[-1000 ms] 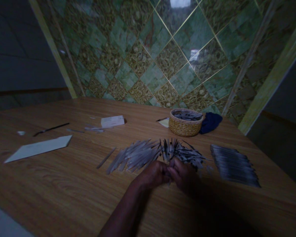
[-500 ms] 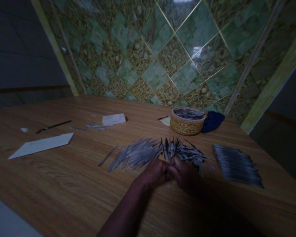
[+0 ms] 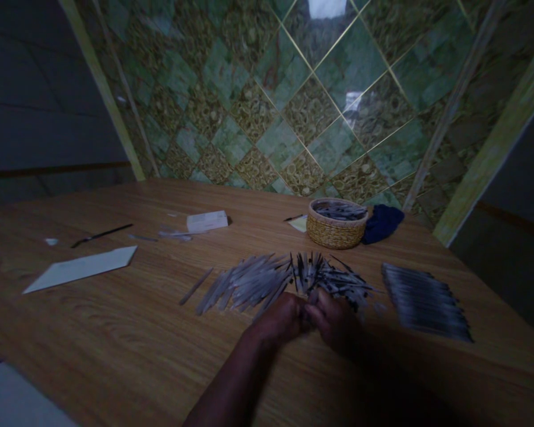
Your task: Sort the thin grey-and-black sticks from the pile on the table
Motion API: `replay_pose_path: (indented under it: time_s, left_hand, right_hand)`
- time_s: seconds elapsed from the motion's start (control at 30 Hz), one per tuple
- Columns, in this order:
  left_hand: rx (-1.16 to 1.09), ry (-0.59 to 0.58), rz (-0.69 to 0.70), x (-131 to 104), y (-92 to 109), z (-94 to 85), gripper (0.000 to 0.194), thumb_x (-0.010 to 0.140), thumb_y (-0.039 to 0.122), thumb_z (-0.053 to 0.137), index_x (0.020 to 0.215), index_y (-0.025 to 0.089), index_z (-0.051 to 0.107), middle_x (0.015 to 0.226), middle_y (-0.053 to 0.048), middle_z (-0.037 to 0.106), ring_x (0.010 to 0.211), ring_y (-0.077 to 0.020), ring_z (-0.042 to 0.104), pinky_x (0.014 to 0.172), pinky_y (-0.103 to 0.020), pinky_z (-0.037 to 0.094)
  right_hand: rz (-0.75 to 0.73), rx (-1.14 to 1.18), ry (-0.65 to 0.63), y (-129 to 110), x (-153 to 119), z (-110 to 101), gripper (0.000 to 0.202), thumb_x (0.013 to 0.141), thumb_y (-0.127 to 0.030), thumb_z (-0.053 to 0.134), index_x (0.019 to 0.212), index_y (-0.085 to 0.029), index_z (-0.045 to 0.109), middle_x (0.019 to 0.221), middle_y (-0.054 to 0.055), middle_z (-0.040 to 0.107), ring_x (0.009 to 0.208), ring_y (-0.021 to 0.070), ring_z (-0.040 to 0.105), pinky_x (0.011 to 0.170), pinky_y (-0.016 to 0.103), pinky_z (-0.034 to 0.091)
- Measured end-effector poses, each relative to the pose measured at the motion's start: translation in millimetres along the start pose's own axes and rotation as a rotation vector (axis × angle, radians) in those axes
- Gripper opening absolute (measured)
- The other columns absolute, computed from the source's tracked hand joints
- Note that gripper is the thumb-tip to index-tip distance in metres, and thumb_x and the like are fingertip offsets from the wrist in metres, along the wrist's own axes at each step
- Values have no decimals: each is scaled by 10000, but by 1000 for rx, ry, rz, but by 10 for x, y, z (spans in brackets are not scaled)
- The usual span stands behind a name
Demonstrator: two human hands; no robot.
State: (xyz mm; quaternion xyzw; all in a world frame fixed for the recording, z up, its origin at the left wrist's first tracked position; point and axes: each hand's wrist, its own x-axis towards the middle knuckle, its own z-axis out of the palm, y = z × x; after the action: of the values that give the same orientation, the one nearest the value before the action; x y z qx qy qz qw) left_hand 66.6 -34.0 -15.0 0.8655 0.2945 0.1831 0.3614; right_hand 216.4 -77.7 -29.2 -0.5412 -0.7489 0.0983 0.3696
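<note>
My left hand (image 3: 289, 316) and my right hand (image 3: 331, 317) meet close together over the near side of the table, fingers closed. Whatever they pinch between them is too dark and small to name. Just beyond my left hand lies a loose heap of pale, slim, translucent strips (image 3: 251, 279), perhaps sleeves. Past my right hand spreads a fan of thin dark-and-clear sticks (image 3: 338, 276), like pens. Farther right, a neat row of similar dark sticks (image 3: 427, 303) lies side by side. One single pale strip (image 3: 196, 286) rests apart at the heap's left.
A woven basket (image 3: 337, 233) full of sticks stands at the back, beside a dark blue cloth (image 3: 385, 222). Toward the left are a white box (image 3: 207, 221), a flat white card (image 3: 82, 268) and a long dark thin tool (image 3: 102, 235). A tiled wall (image 3: 267, 107) closes off the back.
The camera view has tilted up slightly, so the things on the table sit a little lower. Both hands stay together, with only a small shift of the fingers.
</note>
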Motion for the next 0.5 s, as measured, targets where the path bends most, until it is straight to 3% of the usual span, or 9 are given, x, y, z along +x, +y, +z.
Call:
replay_pose_path:
  time_s: [0.23,0.37,0.5]
  left_hand:
    - [-252,36,-19,29,-78,15,112,670,168,563,641,111,656,650,-8,587,607,-111,511,552,-186,382]
    - [-461,88,-34,20,-30,-30,182,677,246,618,543,125,592,583,19,493,539,-87,425,501,-196,330]
    - [-572,101,-113,-2,14,-104,212,686,312,644,603,117,632,532,26,473,504,-80,377,481,-214,280]
  right_hand:
    - [51,148,46,60,84,27,131,815,-289,435,736,-208,501,524,-35,536,462,105,503,472,202,333]
    - [171,449,59,78,129,40,160,805,-341,471,719,-207,477,474,-58,508,404,89,468,412,185,348]
    - [325,726,33,110,190,-31,264,778,-455,511,763,-193,492,448,-67,523,325,77,437,334,172,330]
